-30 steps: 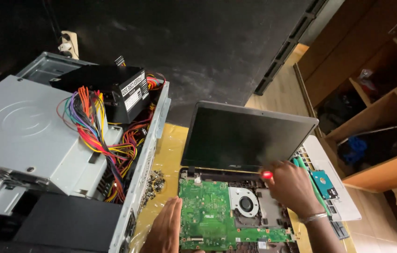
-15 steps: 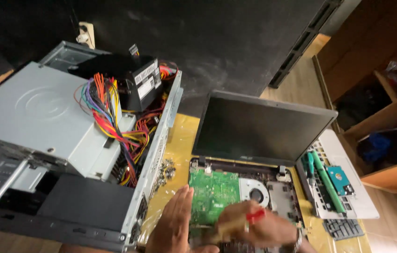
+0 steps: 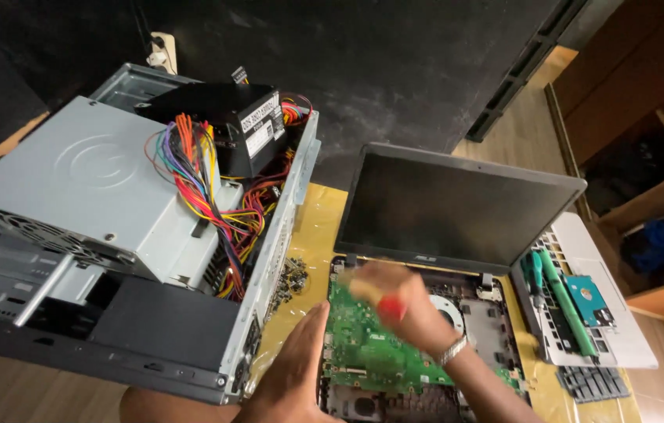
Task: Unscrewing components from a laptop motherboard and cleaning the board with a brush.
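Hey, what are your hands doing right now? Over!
Right hand grips red-handled tool over green board. Left hand flat beside it. Open computer case left.

Dark black wall [image 3: 394, 70] is taking up the whole top of the frame, wooden shelving [image 3: 645, 141] is sitting at upper right, and a wall socket [image 3: 162, 43] is peeking out upper left.

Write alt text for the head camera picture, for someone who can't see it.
Two bare hands work over an opened laptop with its green circuit board exposed; the right hand holds a red-handled tool, the left hand rests by the board. An open desktop computer case full of coloured wires stands alongside.
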